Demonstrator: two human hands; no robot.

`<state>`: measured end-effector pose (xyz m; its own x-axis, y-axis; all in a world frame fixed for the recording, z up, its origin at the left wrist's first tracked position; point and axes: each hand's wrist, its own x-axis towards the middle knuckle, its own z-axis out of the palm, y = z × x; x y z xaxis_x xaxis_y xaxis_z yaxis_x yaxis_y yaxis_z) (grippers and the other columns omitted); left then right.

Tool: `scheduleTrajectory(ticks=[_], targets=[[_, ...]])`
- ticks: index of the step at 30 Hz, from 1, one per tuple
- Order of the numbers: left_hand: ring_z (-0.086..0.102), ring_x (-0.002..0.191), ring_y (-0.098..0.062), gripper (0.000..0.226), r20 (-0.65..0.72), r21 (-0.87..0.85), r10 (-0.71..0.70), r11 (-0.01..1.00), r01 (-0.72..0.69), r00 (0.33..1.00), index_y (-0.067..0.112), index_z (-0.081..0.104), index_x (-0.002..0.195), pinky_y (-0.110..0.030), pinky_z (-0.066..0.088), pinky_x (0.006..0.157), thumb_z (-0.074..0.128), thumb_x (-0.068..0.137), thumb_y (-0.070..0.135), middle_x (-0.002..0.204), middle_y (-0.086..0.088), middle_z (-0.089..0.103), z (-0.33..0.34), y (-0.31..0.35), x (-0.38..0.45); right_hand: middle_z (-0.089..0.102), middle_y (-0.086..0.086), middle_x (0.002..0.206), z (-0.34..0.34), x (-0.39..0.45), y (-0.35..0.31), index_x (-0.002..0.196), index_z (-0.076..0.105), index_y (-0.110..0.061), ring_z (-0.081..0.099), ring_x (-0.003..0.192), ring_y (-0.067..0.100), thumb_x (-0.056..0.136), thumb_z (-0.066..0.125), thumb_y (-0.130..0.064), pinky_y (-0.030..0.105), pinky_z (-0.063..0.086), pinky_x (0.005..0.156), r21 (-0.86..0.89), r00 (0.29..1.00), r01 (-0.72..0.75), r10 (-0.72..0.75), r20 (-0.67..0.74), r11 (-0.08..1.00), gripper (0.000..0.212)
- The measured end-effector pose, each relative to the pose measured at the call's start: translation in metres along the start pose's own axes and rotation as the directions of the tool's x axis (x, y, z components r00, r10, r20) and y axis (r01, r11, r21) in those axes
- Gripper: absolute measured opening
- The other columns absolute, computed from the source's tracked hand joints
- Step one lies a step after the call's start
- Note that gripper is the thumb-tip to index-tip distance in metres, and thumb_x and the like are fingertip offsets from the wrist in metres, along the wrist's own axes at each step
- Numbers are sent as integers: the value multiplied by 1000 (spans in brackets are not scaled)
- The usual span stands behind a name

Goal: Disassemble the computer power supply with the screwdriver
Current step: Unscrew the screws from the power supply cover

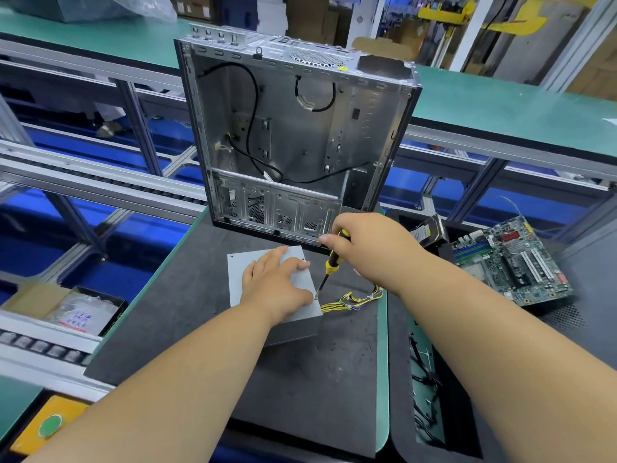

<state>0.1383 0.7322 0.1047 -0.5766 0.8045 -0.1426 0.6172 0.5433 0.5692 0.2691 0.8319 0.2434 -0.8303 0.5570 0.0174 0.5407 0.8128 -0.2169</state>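
Left hand (273,289) flat on grey power supply (302,279), right hand (364,248) gripping yellow-black screwdriver (330,265), tip at its corner; no legible writing.

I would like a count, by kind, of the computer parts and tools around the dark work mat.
Computer case, standing open: 1
Power supply, under the left hand: 1
Screwdriver, in the right hand: 1
Motherboard: 1
Hard drive: 1
Total: 5

A plain grey power supply (302,307) is lying flat at lower centre of the frame, yellow-black wires trailing right. A yellow-black screwdriver (331,264) is being held tilted, tip touching its right-edge screw.
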Motion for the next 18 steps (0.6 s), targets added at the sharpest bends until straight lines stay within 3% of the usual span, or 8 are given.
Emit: scheduleTrajectory(ticks=[3,5,10,13,15,18], targets=[[7,148,-8,57,-3,-4,1,1000,-1,1000,55,47,125,-36,-3,119,69,74,43,160,17,14,0,0,-1,58,-5,88,1,-1,2,104,58,-22,53,77,17,97,54,-32,31,38,62,123,1000,18,-16,-12,992,13],[7,148,-8,57,-6,-3,1,1000,-1,1000,55,47,125,-36,-3,119,69,74,43,160,17,15,-1,1,-1,54,-4,96,4,-4,4,108,57,-24,52,80,18,93,54,-24,31,38,63,188,1000,2,4,-29,982,16],[6,148,-8,58,-9,11,-1,1000,1,1000,55,47,125,-36,-3,119,68,73,42,160,17,14,-1,2,-2,57,-4,79,11,-8,7,97,51,-22,52,74,19,98,50,-43,29,32,54,57,994,26,-19,-107,998,21],[6,148,-7,57,-7,-4,-3,1000,3,1000,55,48,124,-35,-4,119,69,72,41,160,18,14,-2,2,-2,55,-6,79,12,-8,6,103,52,-23,52,76,20,96,55,-26,31,39,60,184,996,41,-26,-84,982,9],[6,148,-7,57,-7,-5,2,1000,-2,1000,54,48,124,-35,-4,118,69,72,42,160,17,15,-2,2,-3,54,-4,85,13,-11,6,106,52,-25,52,75,19,90,55,-17,31,43,62,274,997,45,-26,-73,961,18],[7,148,-7,58,-9,-10,11,1000,-12,1000,55,48,124,-35,-4,118,69,72,42,160,17,16,-2,3,-4,55,-2,87,13,-17,9,104,50,-25,53,75,21,90,52,-19,33,44,63,275,996,57,-36,-81,960,15]])
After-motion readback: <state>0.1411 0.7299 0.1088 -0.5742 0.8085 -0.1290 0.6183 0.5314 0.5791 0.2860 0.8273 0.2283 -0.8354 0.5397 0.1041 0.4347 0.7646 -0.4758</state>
